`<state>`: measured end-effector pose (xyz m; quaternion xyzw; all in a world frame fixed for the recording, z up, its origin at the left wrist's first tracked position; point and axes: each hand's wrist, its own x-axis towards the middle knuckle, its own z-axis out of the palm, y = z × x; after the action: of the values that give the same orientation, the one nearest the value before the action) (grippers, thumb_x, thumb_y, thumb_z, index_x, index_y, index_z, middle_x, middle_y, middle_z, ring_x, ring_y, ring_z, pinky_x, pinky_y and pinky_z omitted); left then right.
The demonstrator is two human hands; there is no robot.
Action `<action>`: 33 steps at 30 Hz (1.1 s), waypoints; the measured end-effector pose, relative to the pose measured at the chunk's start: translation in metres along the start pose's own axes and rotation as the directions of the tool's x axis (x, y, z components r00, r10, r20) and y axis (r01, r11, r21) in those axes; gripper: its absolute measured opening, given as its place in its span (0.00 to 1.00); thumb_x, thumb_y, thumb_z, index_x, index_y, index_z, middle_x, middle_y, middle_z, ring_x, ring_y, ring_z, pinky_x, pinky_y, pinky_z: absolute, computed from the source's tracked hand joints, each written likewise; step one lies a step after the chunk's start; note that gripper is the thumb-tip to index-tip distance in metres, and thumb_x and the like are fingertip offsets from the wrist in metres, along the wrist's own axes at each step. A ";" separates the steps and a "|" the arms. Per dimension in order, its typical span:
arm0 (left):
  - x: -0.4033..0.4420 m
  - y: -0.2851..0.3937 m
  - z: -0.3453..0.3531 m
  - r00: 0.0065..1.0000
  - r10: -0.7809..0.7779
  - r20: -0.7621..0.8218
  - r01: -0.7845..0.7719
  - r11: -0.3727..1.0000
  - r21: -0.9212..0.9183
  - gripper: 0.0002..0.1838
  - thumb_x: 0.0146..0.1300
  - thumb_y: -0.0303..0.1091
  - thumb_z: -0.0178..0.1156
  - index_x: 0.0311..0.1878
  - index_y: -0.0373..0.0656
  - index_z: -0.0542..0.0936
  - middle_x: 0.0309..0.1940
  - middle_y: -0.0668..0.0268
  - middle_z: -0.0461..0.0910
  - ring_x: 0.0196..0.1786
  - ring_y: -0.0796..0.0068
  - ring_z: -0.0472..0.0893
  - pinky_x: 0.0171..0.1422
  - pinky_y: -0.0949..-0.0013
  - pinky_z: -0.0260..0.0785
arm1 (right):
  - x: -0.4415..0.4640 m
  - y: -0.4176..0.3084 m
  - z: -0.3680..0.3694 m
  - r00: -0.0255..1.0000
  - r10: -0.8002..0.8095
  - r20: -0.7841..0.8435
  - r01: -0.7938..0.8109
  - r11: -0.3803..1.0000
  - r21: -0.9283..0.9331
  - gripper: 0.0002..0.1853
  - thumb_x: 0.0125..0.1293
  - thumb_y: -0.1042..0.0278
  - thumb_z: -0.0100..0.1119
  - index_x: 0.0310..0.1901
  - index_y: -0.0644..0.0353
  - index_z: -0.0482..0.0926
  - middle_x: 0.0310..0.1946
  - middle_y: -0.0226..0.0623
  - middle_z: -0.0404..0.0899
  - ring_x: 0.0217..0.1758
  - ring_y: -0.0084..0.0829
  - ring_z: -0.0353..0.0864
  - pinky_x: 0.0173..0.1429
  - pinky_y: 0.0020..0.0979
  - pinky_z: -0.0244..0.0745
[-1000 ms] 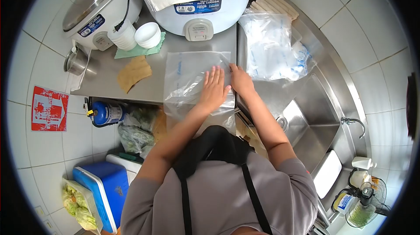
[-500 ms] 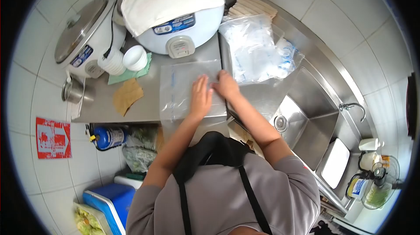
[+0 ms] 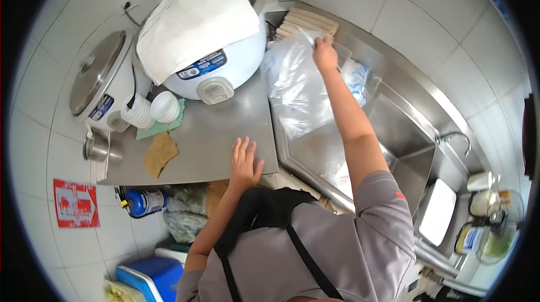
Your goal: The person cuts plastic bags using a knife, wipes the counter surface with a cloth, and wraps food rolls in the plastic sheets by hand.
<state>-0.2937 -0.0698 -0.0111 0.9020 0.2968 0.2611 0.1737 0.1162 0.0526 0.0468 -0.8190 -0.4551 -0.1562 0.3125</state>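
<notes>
My right hand (image 3: 324,54) reaches to the back right, its fingers closed on the top corner of a transparent plastic bag (image 3: 301,85). The bag spreads over the left part of the steel sink unit, on top of or in front of other plastic packaging (image 3: 357,80); where one ends and the other begins is hard to tell. Fingers spread, my left hand (image 3: 244,161) rests on or just above the front edge of the steel table (image 3: 219,127) and holds nothing.
A large rice cooker (image 3: 216,71) under a white cloth (image 3: 197,23) stands behind. White cups (image 3: 164,106), a brown piece of paper or cloth (image 3: 161,154) and another cooker (image 3: 107,82) are left. The sink basin (image 3: 402,127) and faucet (image 3: 454,139) lie right.
The plastic bag that lay flat on the table under both hands is now over the sink unit at the right, in my right hand. My left hand has moved back toward the table's front edge.
</notes>
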 end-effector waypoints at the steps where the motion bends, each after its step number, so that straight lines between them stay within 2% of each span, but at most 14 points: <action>1: -0.002 0.000 0.000 1.000 -0.016 -0.022 0.016 1.000 0.005 0.29 0.58 0.39 0.57 0.60 0.31 0.68 0.65 0.45 0.60 0.70 0.40 0.54 0.72 0.44 0.45 | 0.005 0.013 0.012 0.999 0.003 -0.033 -0.005 0.999 -0.036 0.07 0.62 0.64 0.54 0.37 0.56 0.75 0.42 0.47 0.74 0.38 0.52 0.80 0.39 0.50 0.75; 3: -0.008 -0.008 0.011 0.999 -0.006 -0.049 0.007 0.999 0.040 0.28 0.57 0.37 0.58 0.59 0.32 0.69 0.65 0.45 0.61 0.69 0.42 0.55 0.72 0.45 0.46 | 0.016 0.048 0.044 0.991 0.045 0.129 -0.021 0.983 -0.180 0.12 0.66 0.66 0.43 0.44 0.57 0.77 0.50 0.51 0.75 0.42 0.50 0.81 0.43 0.47 0.77; 6: -0.032 -0.014 0.000 0.988 -0.137 -0.066 0.144 0.982 0.119 0.27 0.56 0.36 0.59 0.58 0.35 0.70 0.63 0.47 0.62 0.69 0.42 0.56 0.72 0.47 0.49 | 0.014 0.091 0.106 0.999 0.050 0.015 -0.048 0.996 -0.079 0.15 0.66 0.57 0.49 0.43 0.59 0.78 0.44 0.48 0.80 0.45 0.48 0.81 0.45 0.46 0.77; 8: -0.039 -0.015 -0.003 0.969 -0.226 -0.100 0.239 0.960 0.145 0.26 0.56 0.35 0.59 0.58 0.36 0.70 0.63 0.47 0.63 0.69 0.42 0.57 0.72 0.48 0.49 | 0.012 0.082 0.098 0.987 0.092 0.135 -0.067 0.983 -0.174 0.18 0.64 0.57 0.52 0.48 0.63 0.74 0.44 0.52 0.78 0.46 0.46 0.81 0.46 0.46 0.77; 10: -0.050 -0.014 -0.011 0.948 -0.283 -0.147 0.307 0.935 0.179 0.25 0.56 0.35 0.59 0.57 0.37 0.71 0.63 0.48 0.63 0.68 0.43 0.57 0.72 0.49 0.50 | 0.024 0.138 0.156 0.977 -0.188 0.097 0.211 0.900 -0.383 0.22 0.59 0.56 0.58 0.49 0.64 0.70 0.46 0.54 0.74 0.43 0.49 0.81 0.45 0.44 0.79; 11: -0.059 -0.018 -0.014 0.934 -0.301 -0.191 0.335 0.925 0.181 0.25 0.56 0.34 0.60 0.57 0.38 0.70 0.63 0.49 0.63 0.68 0.43 0.58 0.72 0.49 0.50 | 0.015 0.105 0.119 0.989 0.058 0.135 -0.044 0.993 -0.108 0.24 0.58 0.54 0.61 0.48 0.63 0.69 0.45 0.51 0.73 0.46 0.49 0.79 0.47 0.44 0.78; 13: -0.078 -0.023 -0.026 0.896 -0.344 -0.279 0.408 0.887 0.217 0.25 0.53 0.33 0.61 0.56 0.37 0.72 0.61 0.49 0.64 0.67 0.44 0.59 0.71 0.50 0.52 | 0.000 0.059 0.067 0.984 0.175 0.038 -0.172 0.982 -0.074 0.25 0.56 0.54 0.65 0.47 0.62 0.69 0.44 0.48 0.73 0.47 0.48 0.77 0.49 0.43 0.76; 16: -0.107 -0.031 -0.042 0.805 -0.433 -0.405 0.538 0.820 0.193 0.26 0.51 0.30 0.63 0.55 0.37 0.72 0.60 0.49 0.64 0.66 0.44 0.60 0.70 0.50 0.53 | -0.021 0.043 0.037 0.985 -0.111 -0.130 0.116 0.993 0.030 0.23 0.57 0.58 0.66 0.47 0.64 0.69 0.42 0.47 0.73 0.43 0.44 0.76 0.46 0.40 0.75; 20: -0.134 -0.055 -0.066 0.694 -0.440 -0.569 0.630 0.755 0.184 0.26 0.50 0.27 0.63 0.55 0.37 0.72 0.60 0.49 0.65 0.66 0.43 0.61 0.70 0.50 0.54 | -0.116 -0.073 0.006 0.900 -0.325 0.291 0.051 0.741 0.669 0.16 0.61 0.70 0.59 0.50 0.64 0.71 0.41 0.44 0.74 0.41 0.35 0.76 0.46 0.34 0.73; 21: -0.136 -0.061 -0.073 0.675 -0.441 -0.591 0.637 0.753 0.165 0.25 0.50 0.27 0.63 0.55 0.38 0.72 0.60 0.49 0.65 0.66 0.42 0.60 0.70 0.50 0.54 | -0.139 -0.113 -0.008 0.784 -0.408 0.468 0.033 0.781 0.624 0.14 0.60 0.72 0.59 0.48 0.62 0.73 0.42 0.44 0.74 0.42 0.37 0.77 0.46 0.35 0.74; 24: -0.140 -0.088 -0.096 0.640 -0.431 -0.637 0.636 0.761 0.124 0.25 0.52 0.28 0.62 0.56 0.38 0.72 0.60 0.49 0.64 0.66 0.41 0.60 0.69 0.49 0.54 | -0.187 -0.185 0.008 0.644 -0.561 0.519 0.238 0.793 0.561 0.16 0.57 0.72 0.62 0.47 0.62 0.75 0.43 0.46 0.74 0.42 0.45 0.78 0.47 0.40 0.75; 28: -0.148 -0.130 -0.131 0.615 -0.406 -0.676 0.631 0.767 0.113 0.24 0.54 0.28 0.62 0.56 0.40 0.72 0.60 0.50 0.65 0.66 0.42 0.60 0.69 0.49 0.53 | -0.197 -0.227 0.023 0.674 -0.510 0.534 0.420 0.860 0.290 0.16 0.53 0.69 0.64 0.45 0.61 0.78 0.47 0.46 0.75 0.46 0.47 0.77 0.51 0.41 0.73; 30: -0.155 -0.150 -0.147 0.601 -0.412 -0.685 0.637 0.764 0.100 0.23 0.54 0.28 0.61 0.56 0.39 0.72 0.61 0.49 0.65 0.66 0.42 0.59 0.69 0.49 0.53 | -0.194 -0.242 0.019 0.641 -0.536 0.549 0.547 0.821 0.163 0.16 0.52 0.68 0.64 0.44 0.60 0.79 0.49 0.45 0.76 0.48 0.45 0.77 0.53 0.41 0.71; 33: -0.165 -0.178 -0.168 0.582 -0.421 -0.696 0.647 0.758 0.084 0.22 0.55 0.27 0.59 0.55 0.37 0.73 0.61 0.48 0.64 0.66 0.41 0.59 0.68 0.47 0.53 | -0.214 -0.301 0.024 0.520 -0.785 0.335 0.705 0.617 0.350 0.16 0.51 0.71 0.62 0.44 0.57 0.80 0.45 0.41 0.77 0.50 0.42 0.75 0.54 0.42 0.70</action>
<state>-0.5828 -0.0106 -0.0199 0.6376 0.6375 0.4321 -0.0197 -0.2528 0.0471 0.0245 -0.5254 -0.8335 -0.0381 0.1667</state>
